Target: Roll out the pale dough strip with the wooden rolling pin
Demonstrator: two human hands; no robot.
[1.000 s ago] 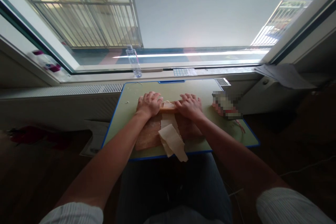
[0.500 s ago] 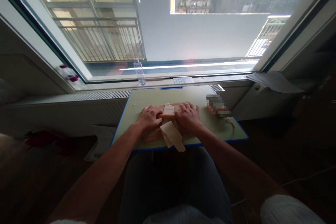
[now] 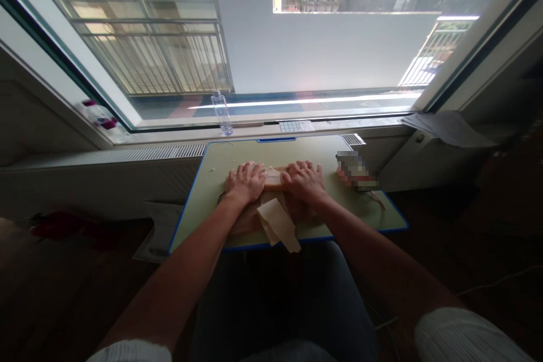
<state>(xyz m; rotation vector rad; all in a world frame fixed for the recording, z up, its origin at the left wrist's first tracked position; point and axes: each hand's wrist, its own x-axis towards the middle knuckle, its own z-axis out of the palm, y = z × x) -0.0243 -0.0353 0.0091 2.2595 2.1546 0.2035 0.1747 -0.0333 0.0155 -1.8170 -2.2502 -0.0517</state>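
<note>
My left hand [image 3: 247, 182] and my right hand [image 3: 304, 181] press down on a wooden rolling pin [image 3: 275, 187], one at each end, with the fingers stretched forward over it. The pin lies crosswise on a long strip of pale dough [image 3: 272, 176]. On the near side of the pin the dough is folded and slanted, and its end hangs over the table's front edge. Beneath it is a wooden board [image 3: 245, 223], mostly covered by my hands and forearms. The pin's ends are hidden under my palms.
The small green table [image 3: 199, 203] has a blue rim. A blurred-out object [image 3: 357, 171] lies on its right side. Dough crumbs [image 3: 212, 169] dot the left. On the windowsill stand a clear bottle [image 3: 222, 115] and another bottle [image 3: 100, 115]. Papers [image 3: 447, 127] lie at right.
My hands have rolled over the pin, and the fingers, curled around it before, now reach further forward. The dough's near end lies much the same. The head view has shifted slightly.
</note>
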